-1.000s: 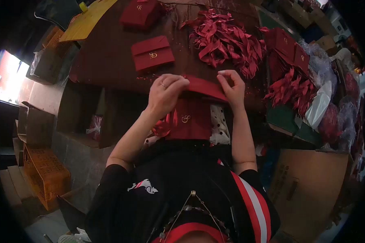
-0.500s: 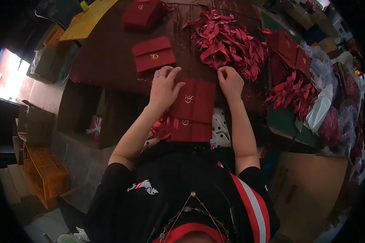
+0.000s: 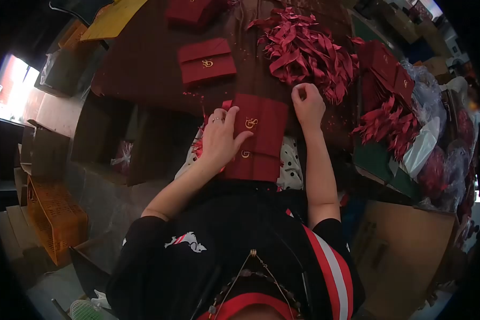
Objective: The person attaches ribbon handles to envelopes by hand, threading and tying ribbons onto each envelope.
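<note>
On my lap lies a dark red gift bag [image 3: 269, 114] with a gold emblem, and a second emblem shows just below it. My left hand [image 3: 218, 136] rests along its left edge, fingers stretched and thumb spread over the red surface. A bit of red ribbon [image 3: 226, 104] shows by its fingertips. Right of the bag, my right hand [image 3: 308, 106] is raised with thumb and forefinger pinched together; whatever is between them cannot be made out. Just beyond it spreads a heap of dark red ribbons [image 3: 309, 53] on the brown-covered table [image 3: 138, 69].
Another red gift bag [image 3: 207, 61] lies ahead on the table, with a red stack [image 3: 194, 10] behind it. To the right are more red bags [image 3: 384, 66], ribbons [image 3: 389, 125] and clear plastic [image 3: 424, 80]. Cardboard boxes [image 3: 405, 250] and an orange crate [image 3: 56, 218] flank me.
My left hand has come down from near the bag on the table onto the left edge of the lap bag. My right hand stays pinched, barely shifted. The view has tilted slightly.
</note>
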A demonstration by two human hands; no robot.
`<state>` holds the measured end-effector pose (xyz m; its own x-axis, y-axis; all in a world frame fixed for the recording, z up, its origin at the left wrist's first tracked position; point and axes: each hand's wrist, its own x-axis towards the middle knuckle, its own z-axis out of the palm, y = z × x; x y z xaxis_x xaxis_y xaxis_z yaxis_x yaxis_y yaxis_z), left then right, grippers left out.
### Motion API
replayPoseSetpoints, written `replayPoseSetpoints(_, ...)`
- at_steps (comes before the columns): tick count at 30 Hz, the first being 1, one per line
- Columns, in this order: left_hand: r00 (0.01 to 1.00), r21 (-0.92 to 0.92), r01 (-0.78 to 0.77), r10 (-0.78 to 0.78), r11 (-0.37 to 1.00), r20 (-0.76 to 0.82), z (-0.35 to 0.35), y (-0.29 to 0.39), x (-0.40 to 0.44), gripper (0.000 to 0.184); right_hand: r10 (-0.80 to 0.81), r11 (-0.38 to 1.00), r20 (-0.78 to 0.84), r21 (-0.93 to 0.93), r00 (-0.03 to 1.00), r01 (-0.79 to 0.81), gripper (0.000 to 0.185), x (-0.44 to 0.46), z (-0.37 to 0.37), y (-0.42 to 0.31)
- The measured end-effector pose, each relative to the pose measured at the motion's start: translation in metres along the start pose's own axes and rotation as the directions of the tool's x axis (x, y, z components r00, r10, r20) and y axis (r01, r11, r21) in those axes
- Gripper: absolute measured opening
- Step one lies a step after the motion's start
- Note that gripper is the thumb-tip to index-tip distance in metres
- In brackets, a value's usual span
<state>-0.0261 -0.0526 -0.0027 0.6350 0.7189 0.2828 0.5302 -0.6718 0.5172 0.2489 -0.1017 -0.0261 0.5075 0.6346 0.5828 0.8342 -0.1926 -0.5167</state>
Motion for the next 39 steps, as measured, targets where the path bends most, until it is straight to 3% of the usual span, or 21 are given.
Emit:
replayPoseSetpoints(3,0.999,0.011,-0.028,0.028,1.000,-0.021,0.008,0.000,-0.003,0.069,0.084,0.995,0.035,0.045,0.996,-0.086,0.016,-0.002,-0.011,-0.012)
replayPoseSetpoints(5,0.999,-0.006,-0.043,0.043,0.999,-0.020,0.012,0.003,-0.003,0.069,0.020,0.997,0.045,-0.080,0.999,-0.016,0.022,0.003,-0.009,-0.015)
replayPoseSetpoints(7,0.998,-0.021,-0.053,0.052,0.998,-0.027,0.011,0.005,-0.003,0.069,-0.008,0.997,0.038,-0.075,0.999,0.011,0.023,0.006,0.000,-0.008)
replayPoseSetpoints(10,1.000,-0.005,-0.019,0.019,1.000,0.006,0.009,0.004,-0.003,0.070,-0.008,1.000,0.023,-0.011,1.000,0.008,0.014,0.010,0.005,0.003)
replayPoseSetpoints(12,0.999,-0.001,-0.036,0.036,0.999,0.005,0.009,0.002,-0.005,0.070,-0.023,1.000,-0.057,0.016,0.998,0.024,0.013,0.009,0.002,0.003)
replayPoseSetpoints(13,1.000,-0.004,-0.027,0.027,1.000,0.004,0.010,0.001,-0.006,0.070,0.055,0.998,-0.031,0.037,0.998,-0.054,0.014,0.007,-0.005,0.002)
replayPoseSetpoints(16,1.000,-0.035,-0.030,0.030,0.999,0.002,0.015,0.004,-0.007,0.068,0.063,0.991,-0.027,0.123,0.998,-0.059,0.017,0.008,-0.015,-0.001)
replayPoseSetpoints(20,0.999,-0.019,-0.044,0.044,0.999,-0.013,0.018,0.003,-0.005,0.067,0.090,0.993,0.107,-0.087,0.990,-0.080,0.028,0.017,-0.009,-0.016)
replayPoseSetpoints(23,1.000,0.000,-0.026,0.026,1.000,-0.006,0.015,0.003,-0.008,0.067,0.014,0.999,0.110,-0.054,0.994,-0.008,0.025,0.019,0.010,-0.001)
replayPoseSetpoints(27,0.998,-0.014,-0.047,0.047,0.999,-0.031,0.013,0.001,-0.009,0.069,-0.050,0.998,-0.018,0.025,0.999,0.050,0.013,0.014,0.001,-0.005)
replayPoseSetpoints(30,0.998,-0.023,-0.055,0.054,0.998,-0.045,0.017,0.000,-0.008,0.068,-0.137,0.990,-0.173,-0.009,0.975,0.137,0.009,0.008,-0.032,-0.005)
replayPoseSetpoints(33,0.998,-0.024,-0.051,0.050,0.998,-0.047,0.020,-0.001,-0.007,0.068,-0.126,0.992,-0.232,-0.031,0.965,0.123,0.012,-0.001,-0.073,-0.003)
replayPoseSetpoints(34,0.998,-0.027,-0.056,0.055,0.998,-0.043,0.020,0.000,-0.008,0.068,-0.191,0.980,-0.274,-0.114,0.943,0.165,0.015,-0.004,-0.082,0.004)
replayPoseSetpoints(38,0.998,0.022,-0.056,0.056,0.998,-0.026,0.020,0.000,-0.008,0.068,-0.068,0.988,-0.251,-0.152,0.966,0.031,0.017,-0.022,-0.108,0.022)
replayPoseSetpoints(39,0.997,0.031,-0.062,0.063,0.998,-0.036,0.021,0.000,-0.008,0.068,0.033,0.971,-0.134,-0.232,0.990,-0.064,0.020,-0.026,-0.111,0.027)
